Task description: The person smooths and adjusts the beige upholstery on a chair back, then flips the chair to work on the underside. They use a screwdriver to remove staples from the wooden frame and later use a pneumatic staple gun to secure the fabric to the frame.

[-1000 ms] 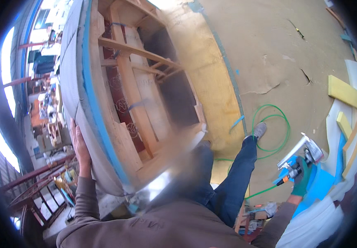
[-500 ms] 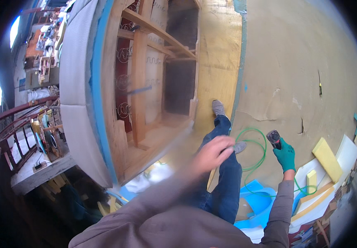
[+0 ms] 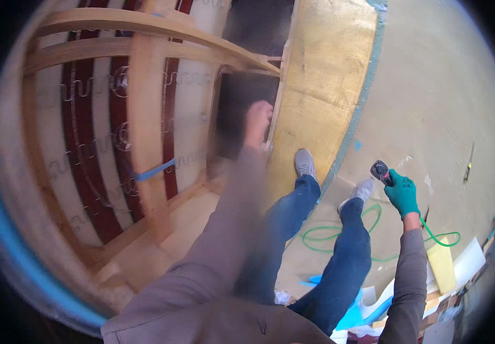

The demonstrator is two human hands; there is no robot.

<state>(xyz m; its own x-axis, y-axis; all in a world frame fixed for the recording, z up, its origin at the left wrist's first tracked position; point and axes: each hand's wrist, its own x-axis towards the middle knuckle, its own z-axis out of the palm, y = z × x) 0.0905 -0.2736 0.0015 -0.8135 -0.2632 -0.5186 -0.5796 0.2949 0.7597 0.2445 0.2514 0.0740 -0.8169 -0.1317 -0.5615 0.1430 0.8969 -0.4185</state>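
Wooden frame point(image 3: 149, 114), big and open, is seen on the left, next to the left edge of the yellow sheet point(image 3: 325, 80). What is put under the frame cannot be told. Inside it, wavy springs point(image 3: 81, 88) are shown, and a blue strap point(image 3: 158, 169) is set across one of its bars.

A black and red tool point(image 3: 381, 171) is held by the green-gloved right grip point(image 3: 402, 194), which is closed around it. The tool is held up over the tan floor point(image 3: 431, 97), well apart from the frame. Part of a green hose point(image 3: 432, 238) is seen near the right wrist, and more is looped on the floor; if it is joined to the tool, the join is hidden.

The left grip point(image 3: 258, 119) is blurred. It is held out in front of the dark cloth point(image 3: 236, 112), near the frame's right side. It looks curled, but whether the frame is touched or held by it cannot be told.

By the look of it, a reach to the frame is the step in hand, and the tool is not put to use on it. For the next move, a sure hold on the frame seems to be needed from the left grip. The hose should be kept clear of the shoes point(image 3: 364, 189), one set on the yellow sheet and one on the floor.
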